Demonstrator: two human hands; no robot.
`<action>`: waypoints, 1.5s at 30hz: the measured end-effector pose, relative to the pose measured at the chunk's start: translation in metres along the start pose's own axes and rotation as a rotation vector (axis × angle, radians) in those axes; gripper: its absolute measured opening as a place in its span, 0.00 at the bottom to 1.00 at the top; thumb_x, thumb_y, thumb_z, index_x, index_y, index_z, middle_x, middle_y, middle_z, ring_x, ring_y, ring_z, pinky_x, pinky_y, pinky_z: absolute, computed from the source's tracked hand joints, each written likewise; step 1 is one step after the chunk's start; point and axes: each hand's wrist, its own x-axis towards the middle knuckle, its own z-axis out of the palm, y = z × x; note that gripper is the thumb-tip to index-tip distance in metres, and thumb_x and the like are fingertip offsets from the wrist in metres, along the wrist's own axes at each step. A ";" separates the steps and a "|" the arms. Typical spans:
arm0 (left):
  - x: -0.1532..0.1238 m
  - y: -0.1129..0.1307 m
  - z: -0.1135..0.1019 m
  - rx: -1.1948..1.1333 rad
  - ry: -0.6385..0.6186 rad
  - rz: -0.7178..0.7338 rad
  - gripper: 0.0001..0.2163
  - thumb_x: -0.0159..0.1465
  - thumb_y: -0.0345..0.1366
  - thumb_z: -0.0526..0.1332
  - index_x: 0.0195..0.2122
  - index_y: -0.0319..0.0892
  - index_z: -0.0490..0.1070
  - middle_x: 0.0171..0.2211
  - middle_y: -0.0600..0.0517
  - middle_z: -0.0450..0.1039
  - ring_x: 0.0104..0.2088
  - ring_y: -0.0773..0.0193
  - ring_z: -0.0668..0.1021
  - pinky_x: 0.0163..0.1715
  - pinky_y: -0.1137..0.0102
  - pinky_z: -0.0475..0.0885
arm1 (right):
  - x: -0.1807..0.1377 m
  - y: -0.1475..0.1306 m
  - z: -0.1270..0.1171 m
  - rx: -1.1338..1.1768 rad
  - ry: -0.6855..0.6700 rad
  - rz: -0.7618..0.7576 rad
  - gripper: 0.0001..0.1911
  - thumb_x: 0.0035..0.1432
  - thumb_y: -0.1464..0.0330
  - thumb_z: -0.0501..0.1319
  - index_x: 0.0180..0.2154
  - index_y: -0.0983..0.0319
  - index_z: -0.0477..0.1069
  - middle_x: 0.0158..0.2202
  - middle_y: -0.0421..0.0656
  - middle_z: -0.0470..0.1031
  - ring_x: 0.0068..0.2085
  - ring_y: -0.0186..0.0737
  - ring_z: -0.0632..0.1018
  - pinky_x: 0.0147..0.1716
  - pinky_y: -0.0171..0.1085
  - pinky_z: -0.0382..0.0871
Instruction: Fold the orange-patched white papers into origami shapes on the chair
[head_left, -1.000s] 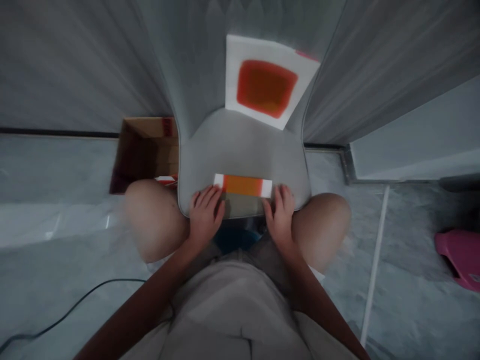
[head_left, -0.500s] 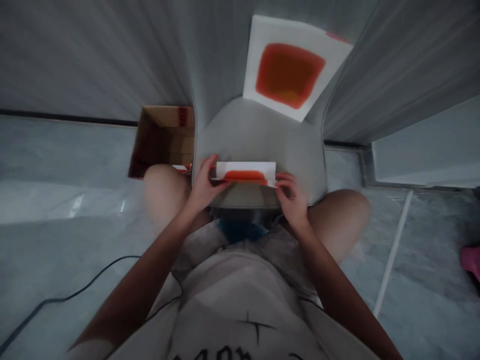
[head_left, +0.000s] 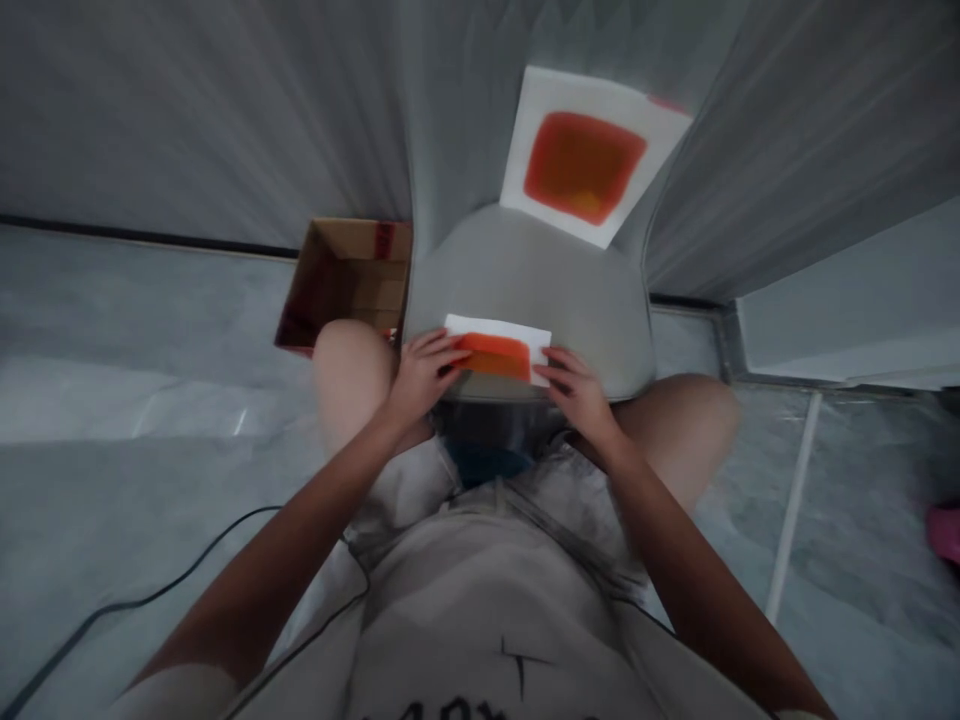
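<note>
A folded sheet of white paper [head_left: 491,358] with an orange patch lies at the front of the grey chair seat [head_left: 532,270]. My left hand [head_left: 424,372] has its fingers over the paper's left end, thumb on the side nearer me. At the opposite end, my right hand [head_left: 576,388] holds the short edge, its fingertips on the white margin. The paper's underside is hidden. Against the chair's backrest leans a white square sheet [head_left: 517,185] with a red-orange rounded square on it.
An open cardboard box [head_left: 360,280] stands on the floor left of the chair, partly behind my knee. A black cable [head_left: 187,570] runs over the tiles at lower left. Grey curtain [head_left: 225,120] hangs behind, and a pink object [head_left: 943,532] shows at the right edge.
The folded paper has tipped from nearly edge-on to flatter, showing more orange. My fingers have moved from pinching its ends to lying over them. The view has shifted slightly.
</note>
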 end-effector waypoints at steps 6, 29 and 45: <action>0.036 -0.001 0.012 0.021 0.138 0.181 0.12 0.73 0.34 0.60 0.53 0.50 0.81 0.59 0.48 0.79 0.64 0.55 0.75 0.65 0.50 0.70 | 0.016 0.013 -0.015 -0.086 0.124 -0.053 0.19 0.71 0.66 0.55 0.56 0.55 0.80 0.59 0.46 0.80 0.61 0.47 0.78 0.63 0.54 0.72; 0.067 -0.031 0.012 0.010 -0.022 0.231 0.15 0.75 0.46 0.57 0.53 0.52 0.82 0.60 0.48 0.78 0.61 0.53 0.78 0.67 0.45 0.68 | 0.046 0.032 -0.017 -0.138 0.202 -0.092 0.13 0.71 0.59 0.62 0.50 0.51 0.84 0.56 0.47 0.81 0.58 0.50 0.80 0.59 0.55 0.76; 0.074 -0.040 0.008 -0.064 -0.107 0.231 0.07 0.70 0.44 0.66 0.43 0.58 0.85 0.58 0.52 0.79 0.60 0.55 0.79 0.66 0.48 0.68 | 0.046 0.029 -0.031 0.060 0.044 0.017 0.07 0.64 0.62 0.70 0.44 0.49 0.85 0.63 0.45 0.75 0.62 0.50 0.77 0.63 0.55 0.72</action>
